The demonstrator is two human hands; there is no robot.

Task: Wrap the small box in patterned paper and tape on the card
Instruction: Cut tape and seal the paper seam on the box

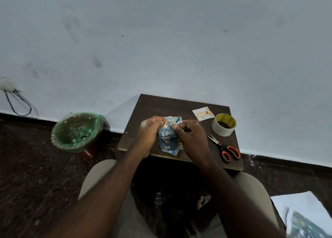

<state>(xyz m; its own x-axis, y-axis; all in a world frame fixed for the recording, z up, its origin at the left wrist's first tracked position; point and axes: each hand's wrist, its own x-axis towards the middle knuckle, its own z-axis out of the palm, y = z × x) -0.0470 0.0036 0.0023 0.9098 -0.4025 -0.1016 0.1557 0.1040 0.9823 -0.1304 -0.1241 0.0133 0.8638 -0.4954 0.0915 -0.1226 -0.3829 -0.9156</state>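
Left hand (pixel 150 130) grips box (pixel 168 141) on table (pixel 161 103); right hand (pixel 191 135) pinches paper (pixel 177 119) fold between both. Risk: pinch slackens, untaped fold springs open; tape roll (pixel 224 124), card (pixel 203 113) beyond right hand.

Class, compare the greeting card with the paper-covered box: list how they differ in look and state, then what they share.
The card is pale with gold lettering; the paper-covered box is blue and patterned. The card lies flat and untouched; the box is held by the left hand and right hand. Both are over the dark table.
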